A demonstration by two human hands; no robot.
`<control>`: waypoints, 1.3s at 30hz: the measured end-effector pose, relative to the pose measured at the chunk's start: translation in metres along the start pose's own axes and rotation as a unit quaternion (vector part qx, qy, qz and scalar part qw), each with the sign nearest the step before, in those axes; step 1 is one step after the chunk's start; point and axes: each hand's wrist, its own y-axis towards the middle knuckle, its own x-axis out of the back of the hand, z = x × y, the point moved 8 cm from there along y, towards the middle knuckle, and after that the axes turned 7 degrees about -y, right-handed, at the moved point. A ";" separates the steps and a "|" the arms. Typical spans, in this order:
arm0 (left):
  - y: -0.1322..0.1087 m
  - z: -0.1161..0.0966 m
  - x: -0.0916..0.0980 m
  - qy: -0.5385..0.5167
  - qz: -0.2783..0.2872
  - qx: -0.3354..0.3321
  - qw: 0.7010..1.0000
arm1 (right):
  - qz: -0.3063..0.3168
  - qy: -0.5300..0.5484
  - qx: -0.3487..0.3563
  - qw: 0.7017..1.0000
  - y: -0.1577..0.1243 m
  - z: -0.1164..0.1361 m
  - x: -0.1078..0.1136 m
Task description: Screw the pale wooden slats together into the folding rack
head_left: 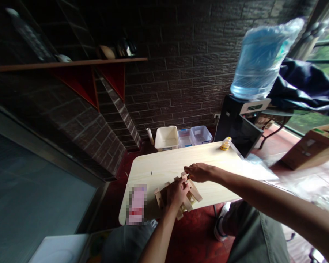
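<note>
A small wooden assembly of pale slats (pixel 196 191) lies near the front edge of the light wood-topped table (pixel 145 164). My left hand (pixel 178 191) rests over its middle, fingers curled and gripping the wood near its far end. At that far corner, my right hand (pixel 200 172) is closed, its fingertips next to my left fingers. Whatever those right fingers pinch is too small and hidden to make out. Some yellowish material (pixel 191 199) shows between the slats on the right side.
A yellow-labelled bottle (pixel 226 143) stands at the table's far right corner. A small dark piece (pixel 151 173) and a blurred pink item (pixel 137 204) lie at the left. Beyond are a cream bin (pixel 166 138), clear bins (pixel 201 134) and a water dispenser (pixel 235 120).
</note>
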 end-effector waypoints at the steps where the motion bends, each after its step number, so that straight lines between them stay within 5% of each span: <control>1: 0.000 0.000 0.000 -0.001 -0.003 -0.005 1.000 | -0.001 -0.001 0.007 1.000 -0.001 0.001 0.001; 11: 0.002 0.005 -0.003 0.019 -0.015 0.002 1.000 | 0.036 0.002 -0.006 0.999 -0.001 -0.003 -0.018; 15: 0.003 0.006 -0.003 0.029 -0.021 0.005 0.999 | 0.016 0.017 0.022 0.999 -0.003 0.001 -0.015; 21: 0.003 0.005 -0.004 0.019 -0.016 0.004 1.000 | 0.051 0.016 -0.024 0.998 -0.004 -0.006 -0.012; 39: 0.003 0.003 -0.003 0.006 -0.008 0.013 1.000 | 0.009 -0.009 0.016 1.000 0.001 0.003 -0.015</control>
